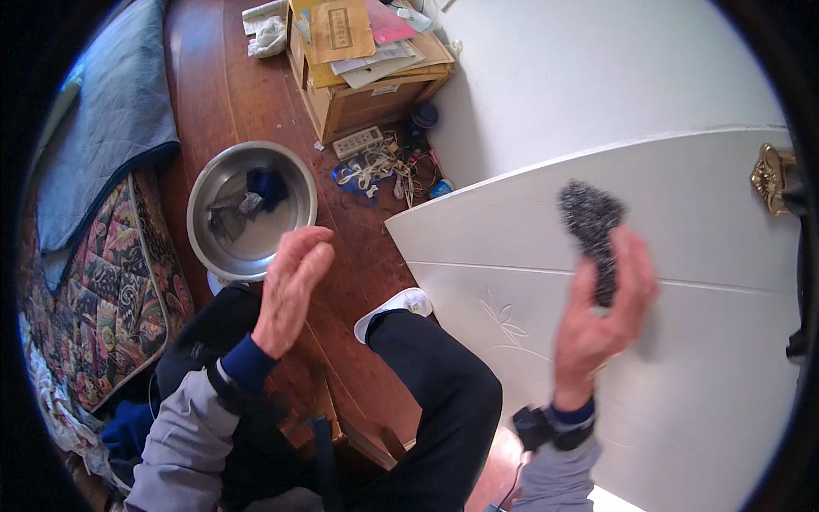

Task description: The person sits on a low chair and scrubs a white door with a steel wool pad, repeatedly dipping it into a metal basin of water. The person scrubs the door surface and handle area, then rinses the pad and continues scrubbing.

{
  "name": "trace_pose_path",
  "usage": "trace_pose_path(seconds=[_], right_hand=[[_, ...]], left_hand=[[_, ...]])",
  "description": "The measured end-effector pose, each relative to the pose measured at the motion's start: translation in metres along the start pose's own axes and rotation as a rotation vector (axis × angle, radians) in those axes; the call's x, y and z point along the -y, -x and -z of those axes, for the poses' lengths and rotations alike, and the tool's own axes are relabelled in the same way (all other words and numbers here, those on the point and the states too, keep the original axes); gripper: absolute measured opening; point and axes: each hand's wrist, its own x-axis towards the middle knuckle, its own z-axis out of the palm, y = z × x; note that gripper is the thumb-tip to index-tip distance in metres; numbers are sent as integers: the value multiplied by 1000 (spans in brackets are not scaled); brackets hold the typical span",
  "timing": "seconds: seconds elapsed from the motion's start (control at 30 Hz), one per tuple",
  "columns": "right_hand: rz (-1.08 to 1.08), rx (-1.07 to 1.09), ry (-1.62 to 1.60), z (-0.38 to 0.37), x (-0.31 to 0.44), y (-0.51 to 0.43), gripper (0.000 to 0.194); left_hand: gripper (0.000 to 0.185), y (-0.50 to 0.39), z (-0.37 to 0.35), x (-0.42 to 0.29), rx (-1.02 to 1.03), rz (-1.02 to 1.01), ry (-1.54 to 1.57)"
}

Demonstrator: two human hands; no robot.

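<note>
My right hand (604,307) grips a dark grey, speckled cloth (592,214) in front of a white door panel (473,237); whether the cloth touches the panel I cannot tell. A carved leaf design (504,317) marks the panel left of that hand. Above my left knee, my left hand (294,281) holds nothing that I can see, its fingers slightly curled and close together. Just beyond it, a round metal basin (198,233) stands on the floor. Shallow cloudy water (272,230), a dark blue cloth (269,185) and a greyish cloth (227,221) are inside it.
A wooden cabinet (384,102) bears papers and envelopes. Below it lie a power strip (358,142) and tangled cables (384,163). A bed with a floral quilted side (121,281) and blue cover (115,128) borders the left. An ornate gold handle (771,179) projects at right.
</note>
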Motion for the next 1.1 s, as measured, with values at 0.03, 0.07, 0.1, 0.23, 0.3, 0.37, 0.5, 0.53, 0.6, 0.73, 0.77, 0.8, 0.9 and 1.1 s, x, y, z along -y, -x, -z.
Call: trace_pose_path(seconds=[0.03,0.07,0.1,0.23,0.3,0.37,0.5,0.53,0.6,0.73,0.77,0.8,0.9,1.1], right_hand=[[81,16,210,7,-15,-14,44],[166,19,233,4,-24,-19,46],[138,84,286,-3,-31,-21,48],[273,310,238,-94,-11,35,28],[343,455,255,-159,8,75,16],[331,666,210,-204,20,97,14],[197,576,146,-174,14,66,20],[175,530,112,-142,8,48,25],[235,340,133,-81,-5,8,37],[329,301,386,-9,-21,-34,40],[292,362,344,-10,-20,-32,38],[309,442,348,-19,-17,-25,36],[277,617,292,-70,-6,10,24],[453,697,295,-194,4,82,6]], left_hand=[[31,-9,7,5,-112,178,39],[27,-16,14,9,-184,191,50],[27,-21,18,13,-174,112,117],[27,-34,34,17,-189,97,215],[26,-36,37,14,-171,101,215],[26,-37,38,11,-175,156,212],[26,-38,38,5,-143,135,251],[25,-38,39,3,-142,167,285],[24,-36,41,1,-127,182,328],[22,-35,45,-3,-130,212,373],[22,-35,46,-3,-134,205,388],[22,-36,47,-3,-135,214,388],[21,-36,51,-5,-148,208,398],[20,-33,57,-7,-195,235,393]])
